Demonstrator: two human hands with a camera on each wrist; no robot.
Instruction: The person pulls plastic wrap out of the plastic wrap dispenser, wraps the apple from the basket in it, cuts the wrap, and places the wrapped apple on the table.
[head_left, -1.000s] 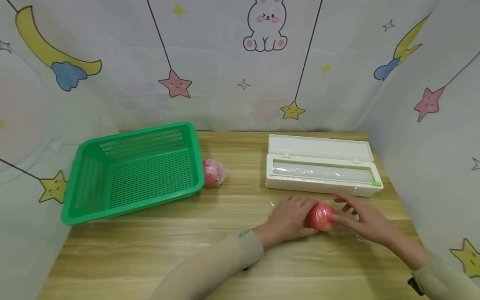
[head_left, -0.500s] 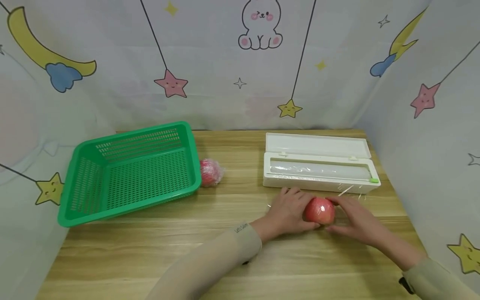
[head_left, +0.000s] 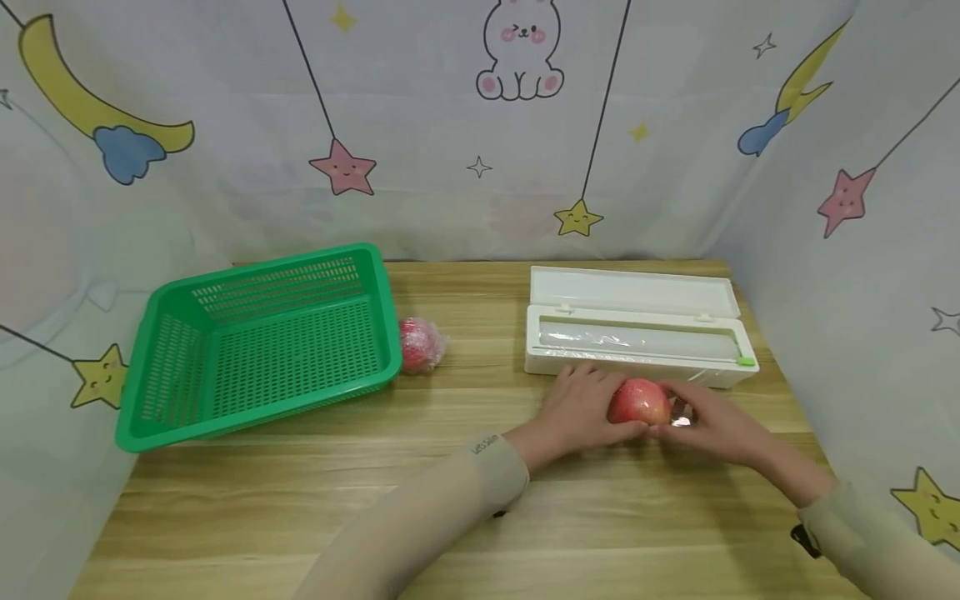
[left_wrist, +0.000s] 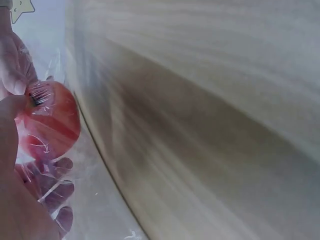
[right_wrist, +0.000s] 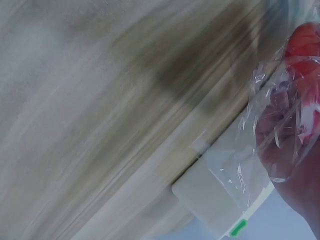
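In the head view a red apple [head_left: 640, 402] is held above the table, close in front of the cling film box. My left hand [head_left: 573, 412] grips its left side. The left wrist view shows the thumb near the stem and fingers beneath the apple [left_wrist: 52, 122], seen through clear film. My right hand [head_left: 712, 425] is at the apple's right side, pinching cling film with thumb and fingers. Loose cling film [right_wrist: 235, 175] drapes over the right fingers in the right wrist view. Part of the apple is hidden by the hands.
Behind the hands stands a white cling film box [head_left: 641, 342], lid raised, roll inside, with a green slider [head_left: 746, 362]. A green basket [head_left: 258, 354] stands on the left of the wooden table [head_left: 465, 533]. Beside it lies a film-wrapped apple [head_left: 420, 344].
My right hand has come in from the right to the apple's side and taken up film there. Both hands and the apple have shifted slightly toward the box.
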